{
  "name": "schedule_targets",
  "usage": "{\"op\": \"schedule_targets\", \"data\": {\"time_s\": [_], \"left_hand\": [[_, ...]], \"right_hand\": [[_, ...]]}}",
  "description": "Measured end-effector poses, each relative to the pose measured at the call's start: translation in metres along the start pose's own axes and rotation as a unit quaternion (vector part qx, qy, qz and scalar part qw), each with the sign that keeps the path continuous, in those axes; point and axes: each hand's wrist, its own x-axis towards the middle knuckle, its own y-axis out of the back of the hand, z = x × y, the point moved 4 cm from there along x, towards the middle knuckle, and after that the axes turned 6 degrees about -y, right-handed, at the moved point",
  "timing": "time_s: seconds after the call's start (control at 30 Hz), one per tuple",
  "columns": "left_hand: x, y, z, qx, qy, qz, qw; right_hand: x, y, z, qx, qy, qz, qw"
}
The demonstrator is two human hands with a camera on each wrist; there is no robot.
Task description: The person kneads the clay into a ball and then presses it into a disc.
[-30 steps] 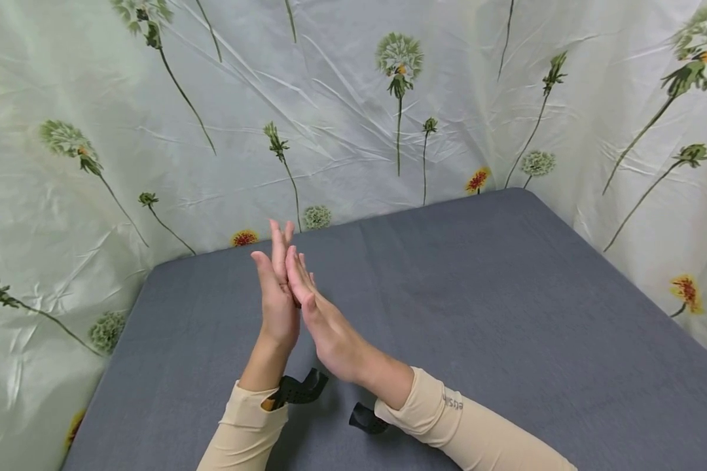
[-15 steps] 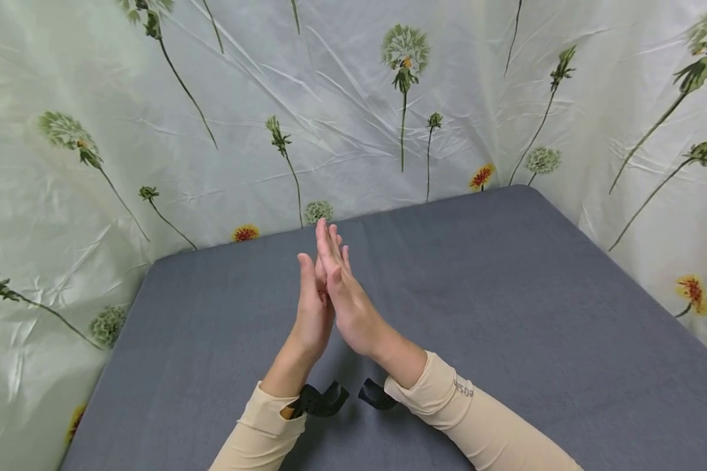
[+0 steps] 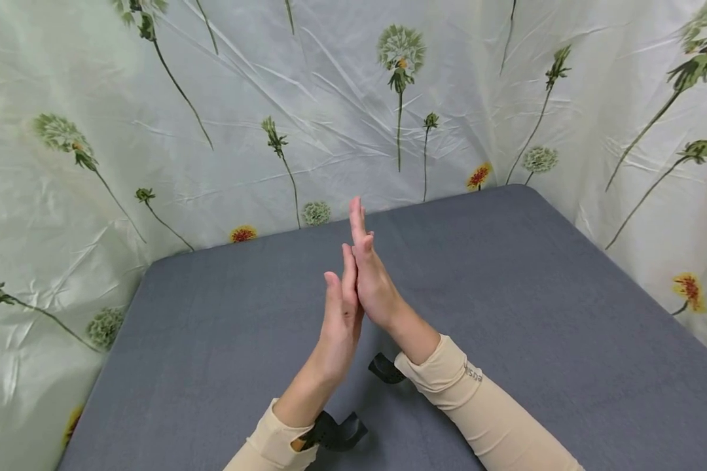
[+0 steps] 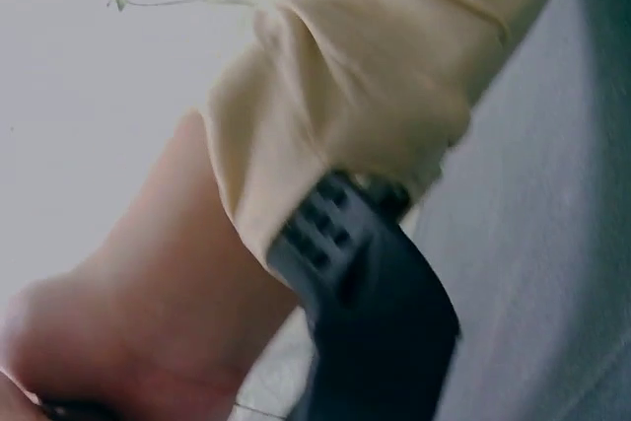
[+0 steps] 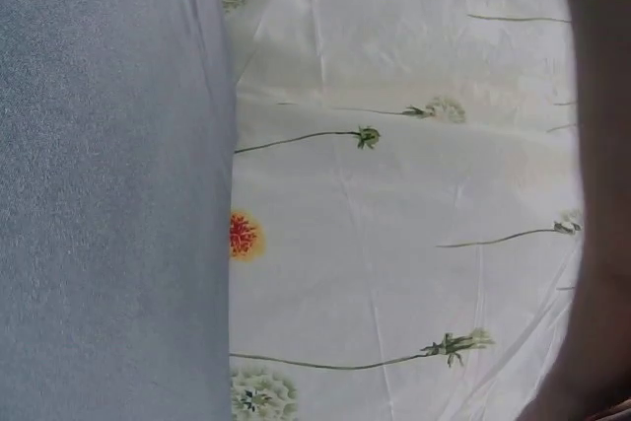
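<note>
My left hand (image 3: 342, 320) and right hand (image 3: 377, 281) are held palm against palm above the grey table (image 3: 212, 327). Fingers on both are straight and point up and away. The right hand sits higher, its fingertips past those of the left. In the left wrist view, the bare right wrist (image 4: 187, 263) emerges from a beige sleeve (image 4: 345, 76). A dark sliver (image 4: 79, 408) shows by the palms at the bottom left; I cannot tell what it is. Only a shadowed piece of a hand or wrist (image 5: 601, 332) edges the right wrist view.
A black curved mount (image 3: 336, 433) juts from the left cuff, and another black mount (image 3: 385, 368) from the right cuff. Behind and beside the table hangs a pale curtain (image 3: 342, 98) printed with dandelions and red-yellow flowers.
Both hands have moved rightward together. The palms slide along each other: the right hand has gone up and forward, while the left has drawn back toward the body.
</note>
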Motion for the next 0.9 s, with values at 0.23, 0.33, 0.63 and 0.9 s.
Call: {"op": "schedule_targets", "data": {"time_s": [0.23,0.33,0.63,0.9], "left_hand": [[-0.005,-0.002,0.014,0.004,-0.037,0.040,0.9985],[-0.006,0.001,0.022,0.029,-0.061,0.062,0.9958],[-0.003,0.028,0.037,0.124,-0.107,0.131,0.9776],[0.003,0.059,0.031,0.123,-0.122,0.184,0.9675]], "right_hand": [[0.000,-0.004,0.005,0.028,-0.019,-0.016,0.9993],[-0.002,-0.011,0.008,0.040,-0.025,-0.035,0.9983],[-0.017,-0.039,0.008,0.020,-0.048,-0.119,0.9915],[-0.029,-0.061,0.000,0.003,-0.044,-0.160,0.9862]]}}
